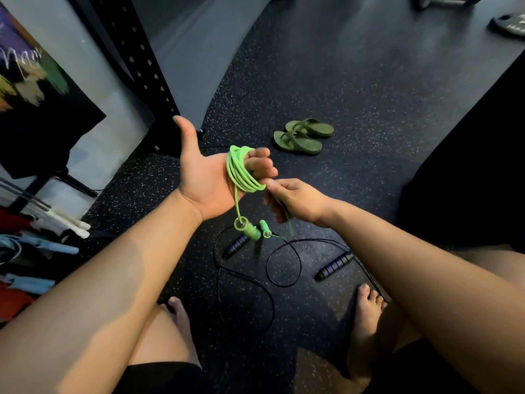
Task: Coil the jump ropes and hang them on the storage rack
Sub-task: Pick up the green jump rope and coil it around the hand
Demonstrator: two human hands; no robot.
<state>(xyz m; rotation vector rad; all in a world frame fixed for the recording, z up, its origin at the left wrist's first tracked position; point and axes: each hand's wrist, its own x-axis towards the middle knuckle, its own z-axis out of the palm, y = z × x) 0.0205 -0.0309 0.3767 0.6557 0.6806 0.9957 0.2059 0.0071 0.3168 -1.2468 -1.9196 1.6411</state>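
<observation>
Green rope (243, 175) looped round left hand (206, 180) fingers (262, 167); right hand (297, 201) pinches it; floor (369, 95) open

Rope coil (243, 174) looped around fingers of my left hand (204, 177); my right hand (295, 200) just right, pinching its strand. Handles (250, 230) dangle below. Second rope (284, 261) on floor (369, 109) between my feet. Sandals (304, 136) beyond.

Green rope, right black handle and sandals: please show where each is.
green rope (233, 170), head view, on the wound loops.
right black handle (336, 264), head view, middle of its grip.
sandals (298, 143), head view, on the nearer sandal.
</observation>
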